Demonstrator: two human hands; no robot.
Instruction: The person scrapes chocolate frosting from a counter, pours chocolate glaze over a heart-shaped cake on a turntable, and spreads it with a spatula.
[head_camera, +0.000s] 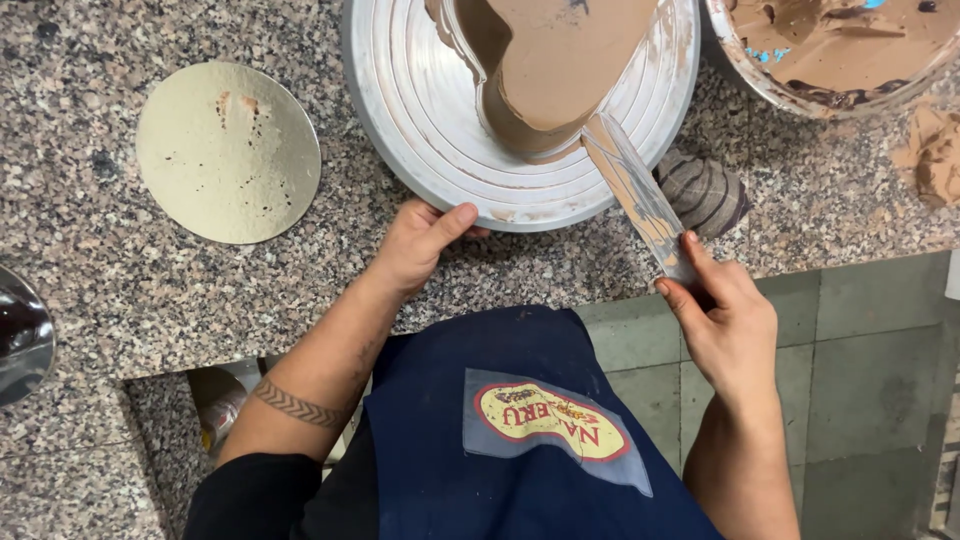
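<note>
A heart-shaped cake (545, 70) coated in brown chocolate cream stands on a grey ridged turntable (420, 130) on the speckled granite counter (120, 290). My left hand (422, 240) grips the near rim of the turntable, thumb on top. My right hand (725, 325) holds a long metal spatula (640, 195) smeared with cream; its blade is pressed flat against the cake's near side at the pointed end.
A round gold cake board (228, 152) lies to the left. A bowl of brown cream (835, 55) sits at the top right, with a striped cloth (705, 192) below it. A shiny metal bowl (22, 335) peeks in at the left edge. Grey floor tiles (860, 380) show beyond the counter edge.
</note>
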